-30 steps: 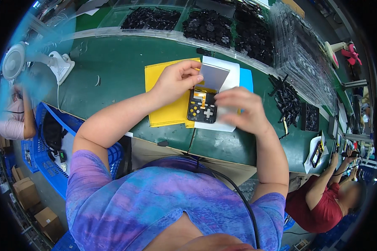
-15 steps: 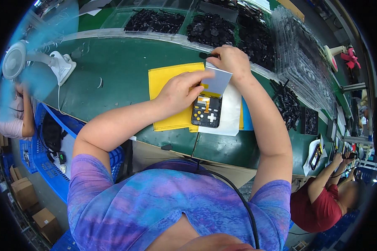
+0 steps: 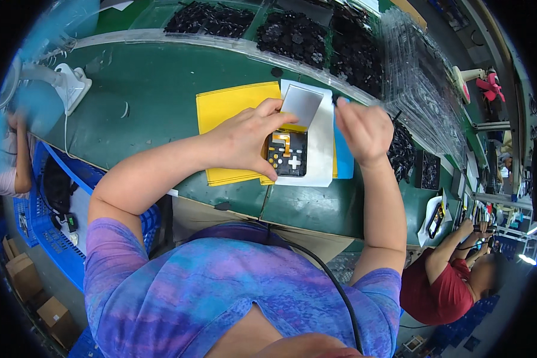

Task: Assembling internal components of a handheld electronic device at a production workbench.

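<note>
My left hand (image 3: 247, 140) grips a small black handheld game device (image 3: 287, 156) with a white cross pad and an orange flex cable. Its grey screen panel (image 3: 301, 104) stands tilted up from the device's top edge. The device hovers over a white sheet (image 3: 319, 167), which lies on a yellow sheet (image 3: 227, 107) and a blue sheet (image 3: 343, 161). To the right of the screen panel is my right hand (image 3: 364, 131), apart from it, with its fingertips pinched together. Whether something thin sits between those fingertips I cannot tell.
The sheets lie on a green bench (image 3: 149, 89). Trays of black parts (image 3: 292, 36) line the far side, and stacked clear plastic trays (image 3: 417, 89) stand at the right. A white fan (image 3: 71, 83) is at the left, blue crates (image 3: 53, 238) below. A person in red (image 3: 441, 286) works at the lower right.
My right hand has left the top of the screen panel and moved right, away from it. My left hand keeps hold of the device, and the panel now stands uncovered.
</note>
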`<state>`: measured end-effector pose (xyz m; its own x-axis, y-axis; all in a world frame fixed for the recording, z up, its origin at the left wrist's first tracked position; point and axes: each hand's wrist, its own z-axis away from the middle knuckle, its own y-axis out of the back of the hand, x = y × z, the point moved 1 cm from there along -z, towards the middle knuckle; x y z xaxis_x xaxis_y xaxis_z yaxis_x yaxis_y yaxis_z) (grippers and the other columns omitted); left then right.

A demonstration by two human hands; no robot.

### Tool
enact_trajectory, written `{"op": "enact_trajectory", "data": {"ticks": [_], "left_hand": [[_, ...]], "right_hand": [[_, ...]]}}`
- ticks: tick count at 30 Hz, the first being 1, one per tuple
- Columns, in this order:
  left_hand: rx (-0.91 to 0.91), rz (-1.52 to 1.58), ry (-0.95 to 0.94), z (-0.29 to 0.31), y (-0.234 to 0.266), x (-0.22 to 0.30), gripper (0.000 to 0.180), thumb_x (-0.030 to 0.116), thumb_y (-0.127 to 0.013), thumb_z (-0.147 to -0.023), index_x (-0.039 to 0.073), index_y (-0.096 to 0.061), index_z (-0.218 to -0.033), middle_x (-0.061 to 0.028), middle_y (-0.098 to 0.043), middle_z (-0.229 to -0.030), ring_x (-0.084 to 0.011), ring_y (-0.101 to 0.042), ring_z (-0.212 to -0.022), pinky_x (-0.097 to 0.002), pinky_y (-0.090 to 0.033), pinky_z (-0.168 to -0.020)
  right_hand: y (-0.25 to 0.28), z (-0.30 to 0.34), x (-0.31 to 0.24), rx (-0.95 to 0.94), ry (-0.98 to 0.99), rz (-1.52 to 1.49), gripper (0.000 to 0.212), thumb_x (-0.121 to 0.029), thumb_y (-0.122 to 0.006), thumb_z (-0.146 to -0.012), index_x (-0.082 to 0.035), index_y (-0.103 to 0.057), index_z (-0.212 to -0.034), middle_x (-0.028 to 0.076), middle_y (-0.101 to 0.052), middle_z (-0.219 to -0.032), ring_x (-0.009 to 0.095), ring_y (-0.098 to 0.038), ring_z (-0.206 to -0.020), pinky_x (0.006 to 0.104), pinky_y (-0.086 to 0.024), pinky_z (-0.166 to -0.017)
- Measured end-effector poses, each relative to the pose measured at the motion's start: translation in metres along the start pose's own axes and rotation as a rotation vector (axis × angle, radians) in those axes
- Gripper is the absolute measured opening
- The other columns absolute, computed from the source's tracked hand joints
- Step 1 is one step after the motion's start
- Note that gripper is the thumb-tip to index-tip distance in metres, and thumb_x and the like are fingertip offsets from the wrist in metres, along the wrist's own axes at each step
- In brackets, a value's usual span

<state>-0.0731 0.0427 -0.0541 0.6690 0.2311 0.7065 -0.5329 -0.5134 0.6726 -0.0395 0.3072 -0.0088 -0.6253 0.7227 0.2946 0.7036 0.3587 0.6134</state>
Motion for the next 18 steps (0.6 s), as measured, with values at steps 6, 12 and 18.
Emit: {"op": "enact_trajectory", "data": {"ticks": [6, 12, 18], "left_hand": [[-0.032, -0.052, 0.018, -0.001, -0.003, 0.003, 0.112, 0.031, -0.098, -0.052, 0.012, -0.040, -0.146, -0.0205, -0.033, -0.149, -0.0471, -0.048, -0.127, -0.0506, -0.043, -0.109], [-0.006, -0.028, 0.071, -0.005, -0.010, 0.006, 0.107, 0.027, -0.097, -0.057, 0.013, -0.039, -0.146, -0.0186, -0.036, -0.145, -0.0426, -0.046, -0.131, -0.0478, -0.042, -0.111], [0.018, -0.052, 0.093, -0.005, -0.013, 0.007, 0.109, 0.027, -0.097, -0.057, 0.015, -0.038, -0.148, -0.0178, -0.036, -0.144, -0.0397, -0.045, -0.134, -0.0451, -0.043, -0.112]], "right_hand": [[0.024, 0.005, -0.030, -0.047, 0.129, 0.049, 0.027, -0.003, -0.070, -0.079, -0.002, -0.072, -0.105, 0.003, -0.068, -0.084, 0.012, -0.062, -0.065, 0.0260, -0.044, -0.059], [0.031, 0.004, -0.032, -0.055, 0.145, 0.060, 0.026, -0.006, -0.069, -0.079, -0.002, -0.073, -0.104, 0.004, -0.068, -0.087, 0.013, -0.065, -0.071, 0.0262, -0.045, -0.061], [0.034, 0.003, -0.035, -0.064, 0.131, 0.046, 0.025, -0.006, -0.069, -0.079, -0.002, -0.073, -0.103, 0.003, -0.068, -0.087, 0.013, -0.066, -0.073, 0.0262, -0.046, -0.062]]}}
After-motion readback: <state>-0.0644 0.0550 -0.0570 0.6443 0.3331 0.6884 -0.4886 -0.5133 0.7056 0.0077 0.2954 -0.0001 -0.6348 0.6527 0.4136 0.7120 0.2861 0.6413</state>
